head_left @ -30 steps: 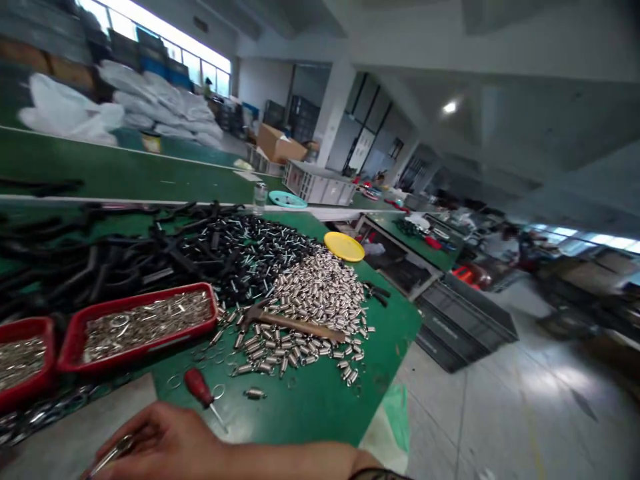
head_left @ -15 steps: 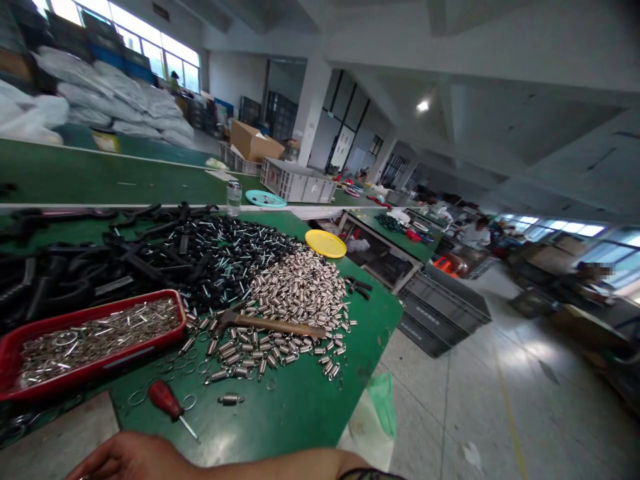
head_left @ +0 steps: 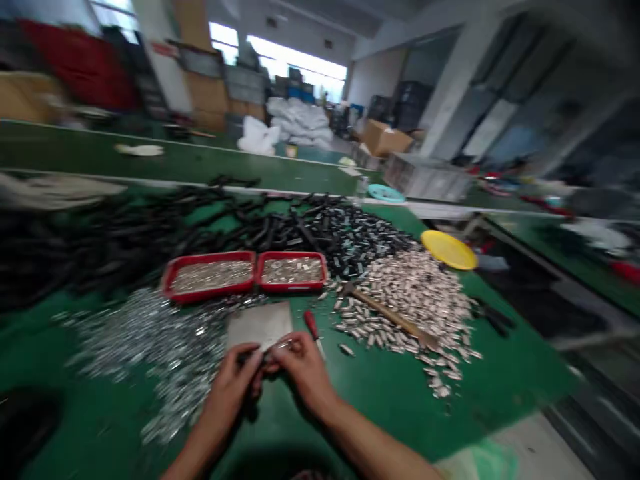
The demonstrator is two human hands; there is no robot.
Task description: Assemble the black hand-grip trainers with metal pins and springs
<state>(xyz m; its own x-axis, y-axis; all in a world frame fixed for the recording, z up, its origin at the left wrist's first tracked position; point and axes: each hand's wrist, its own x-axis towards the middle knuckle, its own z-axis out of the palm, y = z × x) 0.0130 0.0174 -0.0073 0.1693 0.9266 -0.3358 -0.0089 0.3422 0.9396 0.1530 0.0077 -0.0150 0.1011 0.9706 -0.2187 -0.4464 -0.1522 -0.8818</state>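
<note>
My left hand [head_left: 235, 377] and my right hand [head_left: 306, 367] meet over the near edge of a flat grey plate [head_left: 260, 323], fingertips pinched close together. A small shiny metal piece [head_left: 285, 345] shows at my right fingers. Something dark sits in my left fingers, too blurred to name. Just beyond my right hand lies a screwdriver [head_left: 311, 325] with a red handle. A single spring [head_left: 346, 349] rests to its right. Small silvery metal parts [head_left: 175, 360] spread in a heap left of my left hand.
Two red trays [head_left: 210, 291] of small metal pieces stand behind the plate. To the right, a hammer [head_left: 385, 310] lies on a pile of springs [head_left: 425, 287], near pliers [head_left: 493, 317] and a yellow lid [head_left: 449, 250]. Black parts [head_left: 270, 230] cover the table's back.
My view has swung left and down, bringing both hands and the silvery heap into sight. Earlier only one hand and forearm showed at the bottom edge.
</note>
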